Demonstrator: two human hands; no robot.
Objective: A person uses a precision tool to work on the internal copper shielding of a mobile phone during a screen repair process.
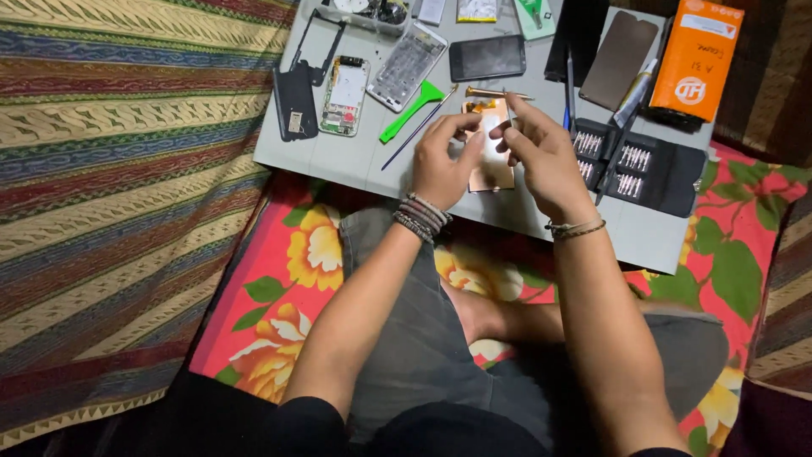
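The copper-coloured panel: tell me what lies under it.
The copper-coloured panel lies on the grey board, bare around it. The left hand and right hand grip its upper part. Whatever is directly beneath is covered.

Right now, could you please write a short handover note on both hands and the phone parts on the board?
Left hand: grips the left edge of the shiny copper-coloured phone panel.
Right hand: fingertips at the panel's upper right edge.
On the grey work board: brass-handled screwdriver beyond the panel, green plastic pry tool, opened white phone, black bit case.
Done: phones lie opened.
Left: panel not yet fitted anywhere.
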